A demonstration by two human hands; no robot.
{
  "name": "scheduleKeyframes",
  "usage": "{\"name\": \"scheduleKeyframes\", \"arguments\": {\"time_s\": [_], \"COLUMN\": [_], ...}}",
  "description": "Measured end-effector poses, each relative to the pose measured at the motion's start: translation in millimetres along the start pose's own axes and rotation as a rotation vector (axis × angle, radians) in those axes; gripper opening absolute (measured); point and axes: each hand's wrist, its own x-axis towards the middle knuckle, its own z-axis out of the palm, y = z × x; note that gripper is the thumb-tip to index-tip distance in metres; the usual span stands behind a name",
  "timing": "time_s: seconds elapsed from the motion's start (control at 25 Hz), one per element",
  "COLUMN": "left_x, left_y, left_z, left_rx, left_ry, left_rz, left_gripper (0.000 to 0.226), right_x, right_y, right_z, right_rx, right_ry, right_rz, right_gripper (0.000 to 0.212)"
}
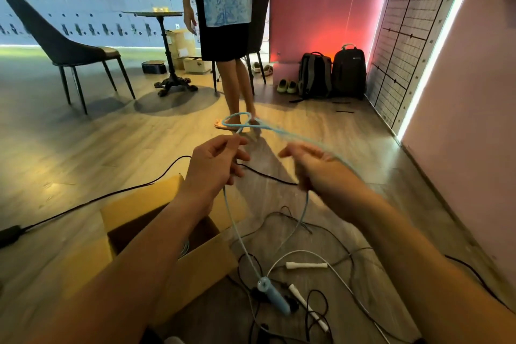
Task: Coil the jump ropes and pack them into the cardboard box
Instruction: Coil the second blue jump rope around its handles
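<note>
Two hands are raised over the floor with one blue jump rope strung between them. The left hand has its fingers curled and pinches the rope between thumb and fingers. Above it the rope forms a small loop. Below it one strand drops to the blue handle, which lies on the floor just right of the box's near right corner. The right hand is motion-blurred. The rope crosses over it near the wrist and another strand hangs from under the palm, but I cannot tell whether the fingers are clamped on it or loose. The cardboard box sits open on the floor under the left forearm with its flaps spread. Something pale and coiled shows inside at its right wall. Right of the box is a tangle of thin black ropes and a white jump rope with two white handles, all loose on the floor. A black cable runs across the floor past the box's far corner. Farther back a barefoot person stands beside a dark chair and a round table. Two backpacks and green shoes sit at the red wall.
</note>
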Motion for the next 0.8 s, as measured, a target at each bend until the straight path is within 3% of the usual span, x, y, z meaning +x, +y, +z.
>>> {"name": "scheduleKeyframes", "arguments": {"time_s": [0.12,0.16,0.24,0.28,0.36,0.44,0.56,0.64,0.8], "left_x": [4,5,4,3,-1,-5,-7,-7,-3], "left_y": [-5,-6,-4,-3,-3,-3,-2,-2,-2], "left_z": [-7,-7,-6,-4,2,10,16,15,5], "left_rx": [-0.031,-0.061,-0.073,-0.052,0.018,0.101,0.166,0.125,0.067], "left_ry": [0.034,0.034,0.001,-0.034,-0.117,-0.208,-0.305,-0.318,-0.246], "left_rz": [-0.074,-0.099,-0.126,-0.127,-0.115,-0.099,-0.091,-0.116,-0.146], "left_gripper": [0.025,0.025,0.026,0.027,0.028,0.027,0.024,0.024,0.025], "right_x": [12,15,18,16,10,4,1,0,0], "right_y": [0,5,24,29,30,26,24,21,7], "right_z": [-30,-39,-51,-50,-35,-14,10,14,1], "right_rx": [0.261,0.211,-0.287,-0.592,-0.856,-0.69,-0.479,-0.392,-0.318], "right_ry": [0.341,0.429,0.513,0.469,0.332,0.113,-0.134,-0.134,-0.038], "right_rz": [0.074,0.155,0.384,0.451,0.248,-0.059,-0.15,-0.118,-0.147], "right_gripper": [0.03,0.03,0.045,0.059,0.08,0.081,0.045,0.023,0.018]}}
